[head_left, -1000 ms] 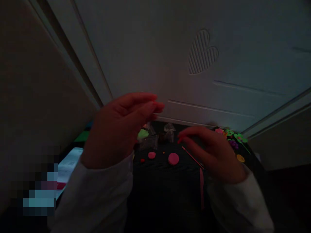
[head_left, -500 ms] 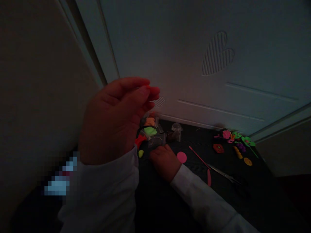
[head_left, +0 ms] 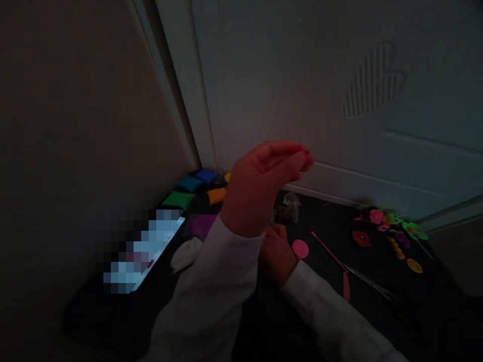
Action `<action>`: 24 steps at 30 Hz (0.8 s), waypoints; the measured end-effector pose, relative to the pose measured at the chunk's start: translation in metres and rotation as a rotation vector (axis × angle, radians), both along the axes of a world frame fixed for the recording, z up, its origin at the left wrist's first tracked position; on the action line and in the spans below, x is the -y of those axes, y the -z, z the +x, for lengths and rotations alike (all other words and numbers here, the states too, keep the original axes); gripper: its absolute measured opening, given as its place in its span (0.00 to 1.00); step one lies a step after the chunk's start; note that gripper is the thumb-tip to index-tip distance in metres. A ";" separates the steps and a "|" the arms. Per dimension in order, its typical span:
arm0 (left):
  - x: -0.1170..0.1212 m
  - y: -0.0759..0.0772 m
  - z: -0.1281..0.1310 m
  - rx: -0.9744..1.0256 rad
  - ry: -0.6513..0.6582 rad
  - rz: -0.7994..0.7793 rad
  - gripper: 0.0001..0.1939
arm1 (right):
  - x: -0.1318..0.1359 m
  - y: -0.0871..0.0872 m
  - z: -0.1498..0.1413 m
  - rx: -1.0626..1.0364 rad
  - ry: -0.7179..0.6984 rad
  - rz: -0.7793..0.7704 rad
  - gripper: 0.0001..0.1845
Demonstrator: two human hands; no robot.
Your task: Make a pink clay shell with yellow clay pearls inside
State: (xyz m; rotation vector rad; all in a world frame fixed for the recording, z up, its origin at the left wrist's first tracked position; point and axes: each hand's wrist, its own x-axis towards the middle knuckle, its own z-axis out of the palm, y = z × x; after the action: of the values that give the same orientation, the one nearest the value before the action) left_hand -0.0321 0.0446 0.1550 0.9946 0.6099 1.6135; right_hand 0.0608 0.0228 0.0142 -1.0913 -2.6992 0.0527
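My left hand [head_left: 260, 188] is raised in front of the door, thumb and fingers pinched on a small red bit of clay [head_left: 307, 152]. Lower down, at the tabletop, my right hand [head_left: 277, 256] has its fingers curled in. My left wrist and sleeve partly cover it, so whatever it grips cannot be made out. Just right of that hand lies a flat pink clay disc [head_left: 301, 249]. Beyond the disc are a thin pink modelling tool [head_left: 328, 250], a pink plastic knife [head_left: 346, 286] and scissors [head_left: 372, 285].
Coloured clay packets, among them a green one [head_left: 178, 200] and an orange one [head_left: 216, 196], lie at the back left near a lit tablet [head_left: 162, 256]. A clear bag [head_left: 290, 207] sits by the door. Clay flowers [head_left: 415, 230] and an orange-red piece [head_left: 361, 238] lie at right.
My right hand came down leftward to the tabletop, and has since stayed low there. My left hand stays raised with its pinch. The view has swung left, bringing the tablet and packets into sight.
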 end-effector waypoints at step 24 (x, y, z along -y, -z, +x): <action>-0.049 0.042 -0.073 0.220 -0.205 -0.481 0.25 | 0.016 0.022 0.003 -0.067 0.070 -0.036 0.19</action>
State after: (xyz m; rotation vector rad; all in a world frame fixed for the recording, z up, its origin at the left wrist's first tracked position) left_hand -0.1055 0.0934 0.1130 0.4056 0.9151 1.6175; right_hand 0.0643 0.0069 -0.0076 -1.1722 -2.6088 0.1239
